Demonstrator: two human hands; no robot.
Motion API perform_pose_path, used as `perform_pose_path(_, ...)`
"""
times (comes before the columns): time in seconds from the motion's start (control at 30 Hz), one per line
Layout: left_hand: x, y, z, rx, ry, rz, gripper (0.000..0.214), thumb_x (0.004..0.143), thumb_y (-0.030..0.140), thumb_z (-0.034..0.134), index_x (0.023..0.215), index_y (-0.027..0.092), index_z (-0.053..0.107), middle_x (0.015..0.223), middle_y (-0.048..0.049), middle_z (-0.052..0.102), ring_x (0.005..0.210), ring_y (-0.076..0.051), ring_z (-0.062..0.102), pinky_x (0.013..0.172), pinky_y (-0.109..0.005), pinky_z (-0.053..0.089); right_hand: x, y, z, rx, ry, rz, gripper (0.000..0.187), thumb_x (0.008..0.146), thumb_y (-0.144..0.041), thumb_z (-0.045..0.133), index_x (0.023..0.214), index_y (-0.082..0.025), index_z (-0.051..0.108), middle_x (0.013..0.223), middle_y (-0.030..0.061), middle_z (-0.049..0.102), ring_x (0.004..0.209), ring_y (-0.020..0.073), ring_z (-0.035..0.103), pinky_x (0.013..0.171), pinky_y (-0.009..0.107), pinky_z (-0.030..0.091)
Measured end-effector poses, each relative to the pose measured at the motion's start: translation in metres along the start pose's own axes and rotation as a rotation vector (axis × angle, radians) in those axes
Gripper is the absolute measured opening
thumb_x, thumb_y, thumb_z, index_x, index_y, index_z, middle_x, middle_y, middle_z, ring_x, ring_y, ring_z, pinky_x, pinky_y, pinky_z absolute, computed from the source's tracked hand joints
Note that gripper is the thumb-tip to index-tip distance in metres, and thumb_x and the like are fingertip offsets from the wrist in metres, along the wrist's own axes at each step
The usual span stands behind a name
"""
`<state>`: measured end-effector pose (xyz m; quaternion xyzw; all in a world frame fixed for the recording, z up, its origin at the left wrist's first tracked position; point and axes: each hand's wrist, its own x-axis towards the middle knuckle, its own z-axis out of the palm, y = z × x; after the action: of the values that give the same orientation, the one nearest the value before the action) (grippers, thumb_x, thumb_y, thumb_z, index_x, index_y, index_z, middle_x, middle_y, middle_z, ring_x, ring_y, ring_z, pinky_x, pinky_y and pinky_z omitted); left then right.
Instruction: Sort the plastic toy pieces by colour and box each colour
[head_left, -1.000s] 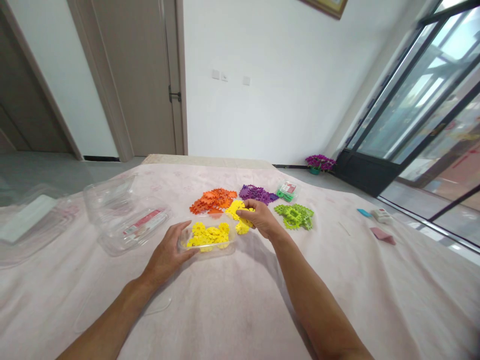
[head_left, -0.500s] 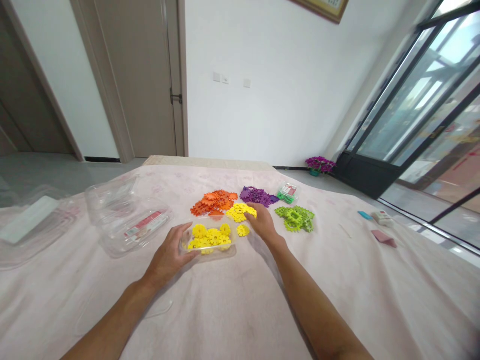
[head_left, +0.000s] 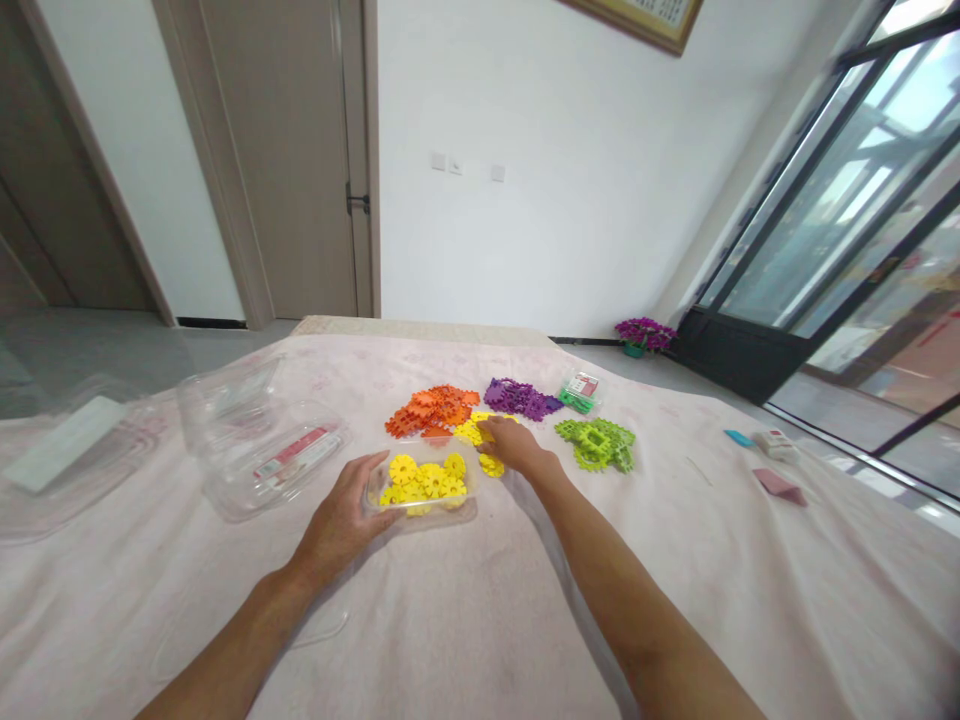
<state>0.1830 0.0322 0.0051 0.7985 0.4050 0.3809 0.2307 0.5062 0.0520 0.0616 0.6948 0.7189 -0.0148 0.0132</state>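
A small clear plastic tray (head_left: pixel 457 512) holds several yellow gear-shaped pieces (head_left: pixel 422 479). My left hand (head_left: pixel 346 520) grips the tray's left edge, thumb on the rim. My right hand (head_left: pixel 515 444) lies over a loose pile of yellow pieces (head_left: pixel 471 431) just behind the tray, fingers curled down onto them; what they pinch is hidden. One stray yellow piece (head_left: pixel 492 466) lies under the right wrist. Behind are an orange pile (head_left: pixel 431 408) and a purple pile (head_left: pixel 520 397). To the right lies a green pile (head_left: pixel 598 443).
Everything lies on a pale pink cloth (head_left: pixel 480 610). Clear lidded boxes (head_left: pixel 262 440) stand at the left, another (head_left: pixel 60 460) further left. A small green-filled box (head_left: pixel 578 391) sits behind the piles. A blue item, a white block (head_left: pixel 775 442) and a pink piece (head_left: pixel 780 486) lie at right.
My right hand has moved from beside the tray back onto the loose yellow pile and lowered its fingers onto it. The left hand has kept its hold on the tray.
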Motion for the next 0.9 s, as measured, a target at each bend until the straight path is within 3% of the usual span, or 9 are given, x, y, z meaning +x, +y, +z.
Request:
perform_pose_path(0.13,0.000,-0.001,0.000,0.012,-0.001,-0.002,0.067,0.082,0.040,0.071,0.143,0.027,0.047,0.141,-0.0098,0.052,0.132,-0.028,0.051,0.113,-0.046,0.041,-0.003,-0.009,0.010,-0.087,0.039,0.024,0.029,0.098,-0.026,0.051,0.124,-0.020,0.063,0.121,0.0146,0.066,0.111,0.0277,0.063,0.091,0.035,0.047)
perform_pose_path(0.23,0.000,-0.001,0.000,0.018,-0.008,-0.006,0.067,0.082,0.041,0.071,0.143,0.026,0.046,0.142,-0.0096,0.052,0.133,-0.027,0.051,0.113,-0.045,0.041,-0.006,-0.010,0.020,-0.101,0.095,0.017,0.035,0.099,-0.017,0.041,0.128,-0.020,0.059,0.122,0.0146,0.066,0.112,0.0276,0.062,0.093,0.036,0.045)
perform_pose_path(0.4,0.000,-0.002,0.000,0.012,0.012,-0.005,0.067,0.080,0.040,0.072,0.142,0.027,0.049,0.139,-0.0089,0.054,0.131,-0.027,0.053,0.112,-0.044,0.043,-0.010,-0.001,0.028,-0.038,0.143,0.049,0.041,0.098,-0.016,0.042,0.136,-0.024,0.054,0.131,0.0124,0.063,0.121,0.0262,0.057,0.102,0.034,0.041)
perform_pose_path(0.63,0.000,-0.004,0.001,0.018,0.003,-0.002,0.068,0.081,0.041,0.072,0.142,0.026,0.048,0.140,-0.0095,0.054,0.131,-0.027,0.053,0.112,-0.045,0.042,-0.014,0.014,0.035,0.096,0.271,0.122,0.045,0.095,-0.012,0.044,0.138,-0.021,0.053,0.133,0.0111,0.063,0.121,0.0225,0.058,0.102,0.030,0.043)
perform_pose_path(0.73,0.000,-0.003,0.001,0.020,0.002,-0.007,0.067,0.081,0.042,0.071,0.142,0.025,0.048,0.140,-0.0096,0.054,0.131,-0.027,0.053,0.112,-0.045,0.042,-0.013,0.018,0.040,0.213,0.388,0.111,0.043,0.092,-0.009,0.043,0.131,-0.019,0.060,0.128,0.0117,0.067,0.118,0.0218,0.061,0.101,0.030,0.045)
perform_pose_path(0.9,0.000,-0.002,0.001,0.018,0.009,0.002,0.067,0.081,0.040,0.071,0.142,0.026,0.048,0.140,-0.0095,0.054,0.131,-0.027,0.053,0.112,-0.044,0.042,-0.008,0.015,0.033,0.521,0.714,0.058,0.036,0.092,-0.015,0.042,0.117,-0.017,0.068,0.116,0.0107,0.073,0.106,0.0234,0.068,0.096,0.035,0.051)
